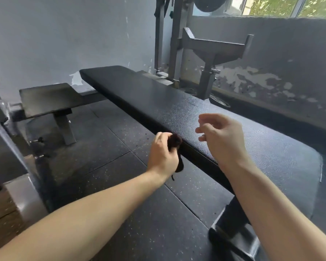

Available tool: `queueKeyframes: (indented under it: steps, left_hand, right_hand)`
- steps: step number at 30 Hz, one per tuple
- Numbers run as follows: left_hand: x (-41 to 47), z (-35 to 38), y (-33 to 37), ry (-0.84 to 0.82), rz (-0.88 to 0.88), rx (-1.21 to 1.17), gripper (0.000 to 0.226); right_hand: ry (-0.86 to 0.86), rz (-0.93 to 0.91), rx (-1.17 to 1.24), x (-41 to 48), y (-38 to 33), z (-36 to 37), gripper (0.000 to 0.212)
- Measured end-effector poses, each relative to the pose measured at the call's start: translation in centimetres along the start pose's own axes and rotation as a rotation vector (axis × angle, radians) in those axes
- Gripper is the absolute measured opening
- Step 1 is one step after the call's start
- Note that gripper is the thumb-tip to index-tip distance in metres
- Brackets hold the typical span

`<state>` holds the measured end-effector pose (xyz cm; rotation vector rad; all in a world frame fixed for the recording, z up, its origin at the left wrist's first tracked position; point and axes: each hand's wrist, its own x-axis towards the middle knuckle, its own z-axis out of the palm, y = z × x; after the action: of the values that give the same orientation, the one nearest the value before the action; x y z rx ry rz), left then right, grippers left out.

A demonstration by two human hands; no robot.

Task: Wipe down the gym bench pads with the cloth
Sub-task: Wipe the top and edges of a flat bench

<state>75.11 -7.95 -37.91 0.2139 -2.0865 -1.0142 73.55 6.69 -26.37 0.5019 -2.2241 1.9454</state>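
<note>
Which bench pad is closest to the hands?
The long black pad, under the right hand, cloth at its edge; the smaller grey pad sits farther left.

The bench pad (177, 102) is black with a fine pebbled grain. The cloth (175, 141) is nearly black. The floor mats (139, 213) are black with pale speckles. The wall (64, 34) is pale grey, and the low wall (271, 59) is darker grey with whitish flaked patches.
</note>
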Motion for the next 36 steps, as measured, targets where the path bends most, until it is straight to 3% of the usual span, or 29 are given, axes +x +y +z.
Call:
queueKeyframes:
  steps: [4,11,16,21,28,30,33,36]
  left_hand:
    - [3.3,-0.9,-1.2,0.119,-0.176,0.004,0.009]
    - [4.7,-0.5,-1.8,0.229,-0.400,-0.015,0.017]
    - [2.2,0.7,-0.2,0.219,-0.333,0.059,0.019]
    - [-2.4,1.6,1.4,0.033,-0.145,0.001,0.015]
    - [-0.3,0.5,-0.3,0.018,-0.122,0.059,0.018]
    - [0.2,0.2,-0.7,0.055,-0.175,0.050,0.017]
    - [1.9,-0.5,-1.1,0.129,-0.409,0.015,0.022]
    - [2.0,-0.1,-0.8,0.132,-0.451,0.014,0.022]
  right_hand:
    - [0.016,0.011,0.005,-0.2,-0.4,-1.0,0.029]
    - [0.076,0.001,0.028,-0.7,-0.9,-4.4,0.031]
    - [0.053,-0.008,0.007,-1.4,-0.8,-4.4,0.036]
    - [0.023,-0.003,-0.053,-1.8,-0.5,-3.1,0.035]
    - [0.004,0.026,-0.028,-2.2,-0.2,-2.5,0.029]
    - [0.011,0.026,-0.031,-2.2,-0.2,-3.1,0.031]
    - [0.040,0.024,-0.022,-2.2,-0.3,-4.3,0.033]
    - [0.047,0.019,-0.004,-2.3,-0.3,-5.0,0.032]
